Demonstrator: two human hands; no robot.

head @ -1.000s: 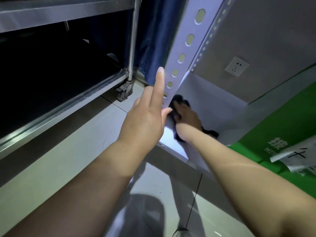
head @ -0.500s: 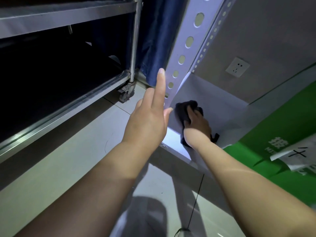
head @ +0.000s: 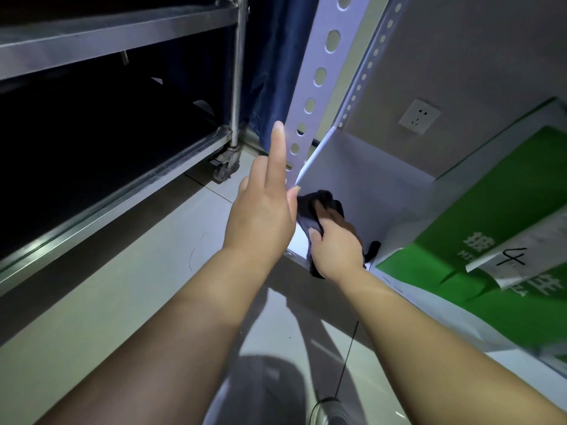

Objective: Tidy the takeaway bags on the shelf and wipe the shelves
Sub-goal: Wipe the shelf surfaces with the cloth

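Dark cloth [head: 310,207] lies bunched at the front left corner of the white shelf [head: 362,179], under the right hand [head: 336,246], whose fingers curl over it (the thumb pinches its near edge). The left hand [head: 260,216], fingers straight and together, rests against the perforated upright post [head: 322,75] just left of the cloth. A green takeaway bag [head: 506,216] bearing a receipt [head: 521,250] marked 4 crowds the shelf's right side. A steel trolley [head: 122,35] stands to the left.

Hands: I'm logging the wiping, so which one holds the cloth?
The right hand grips the dark cloth on the white shelf; the left hand holds nothing, a finger straight beside the holed post.
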